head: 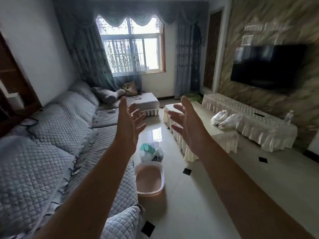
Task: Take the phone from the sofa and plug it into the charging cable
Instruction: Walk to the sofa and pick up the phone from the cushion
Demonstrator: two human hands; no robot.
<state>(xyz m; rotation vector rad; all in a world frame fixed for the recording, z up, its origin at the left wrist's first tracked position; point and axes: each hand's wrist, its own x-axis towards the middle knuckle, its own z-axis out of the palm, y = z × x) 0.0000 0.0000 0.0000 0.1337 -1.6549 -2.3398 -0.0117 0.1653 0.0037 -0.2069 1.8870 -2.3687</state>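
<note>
Both my arms reach forward at mid-frame. My left hand (129,121) and my right hand (185,118) are raised, fingers spread, palms facing each other, holding nothing. A long grey quilted sofa (57,135) runs along the left wall below and to the left of my hands. On its backrest at the left a dark cable (29,123) lies in a loop. On the sofa's far section lies a small dark flat object (139,98); I cannot tell if it is the phone. No phone is clearly visible.
A pink plastic basin (149,180) and a plastic bag (151,152) sit on the tiled floor beside the sofa. A cloth-covered coffee table (200,107) stands right of centre. The TV cabinet (269,133) behind it carries plastic bags (224,119) and a bottle (290,117).
</note>
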